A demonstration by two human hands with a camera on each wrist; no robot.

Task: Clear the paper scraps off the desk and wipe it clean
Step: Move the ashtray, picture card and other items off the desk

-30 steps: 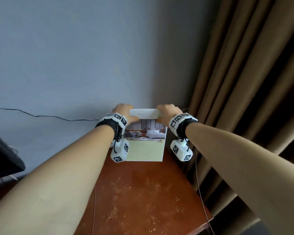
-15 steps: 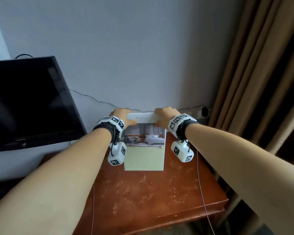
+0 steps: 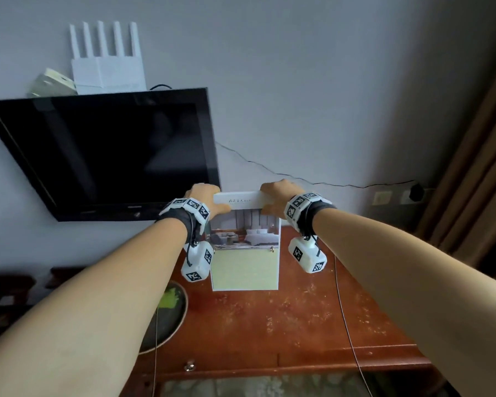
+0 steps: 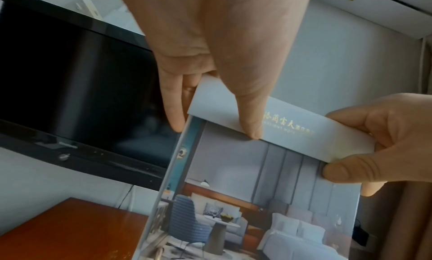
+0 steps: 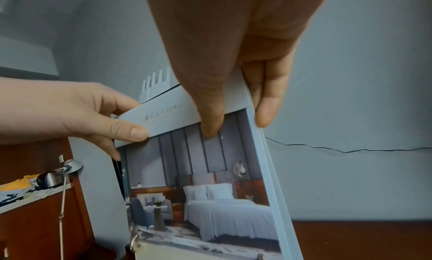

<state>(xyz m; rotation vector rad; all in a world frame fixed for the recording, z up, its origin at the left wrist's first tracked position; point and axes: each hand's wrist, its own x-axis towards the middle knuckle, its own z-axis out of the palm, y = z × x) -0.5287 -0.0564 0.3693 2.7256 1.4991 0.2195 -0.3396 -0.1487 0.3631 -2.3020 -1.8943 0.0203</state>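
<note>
Both hands pinched the top edge of a pale, glossy ring-bound card stand printed with a hotel bedroom photo (image 3: pixel 245 247). The left hand (image 3: pixel 205 200) set its thumb on the white title strip at the front with fingers (image 4: pixel 174 105) curled behind; the right hand (image 3: pixel 275 197) did likewise at the opposite corner, thumb forward, fingers (image 5: pixel 266 101) behind. Below the fingertips the stand stood upright, its foot apparently on the reddish-brown varnished wooden desk (image 3: pixel 269 339). It looked light and stiff, its coated faces likely slick, so the top corners seemed the sound hold. Small pale paper scraps (image 3: pixel 301 300) speckled the worn desktop beneath the wrists, nearer the person. Beyond the left fingers hung a black flat television screen (image 3: pixel 103 156) below a white antennaed router (image 3: pixel 106 67); right of the right hand, brown curtains (image 3: pixel 476 167).
</note>
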